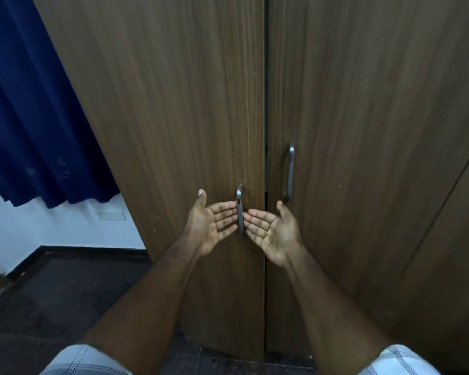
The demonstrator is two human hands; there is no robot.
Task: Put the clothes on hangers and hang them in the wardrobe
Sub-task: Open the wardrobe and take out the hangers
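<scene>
Standing at the wardrobe [173, 104], both doors shut or nearly so; a thin dark gap runs between them. No clothes and no hangers in view, so where they lie cannot be told from here. Judged step: getting the wardrobe open, either before hanging starts or between garments.

Left hand [214, 226] palm up, fingers straight and spread, tips at or just behind the left door handle [240, 209]; contact not certain. Its grip is spread, pinching nothing. Right hand [272, 231] likewise palm up, fingers straight, tips just beside the same handle from the other side, holding nothing. The right door handle [290, 171] sits higher and stands apart from both hands.

Next move, as I judge it: curl the left fingers round the left handle, lift the right hand to the right handle, and pull both doors outward. The person stands close, so the doors will likely need room to swing past the forearms.

Around: a dark blue curtain [33, 117] hangs just beside the left door, over a white wall [52, 226] with a dark skirting. Dark floor [52, 299] below. Checked sleeves [87, 361] at the bottom edge. The curtain's lower edge lies near the left door's swing and might brush it. Nothing else visibly blocks the doors.
</scene>
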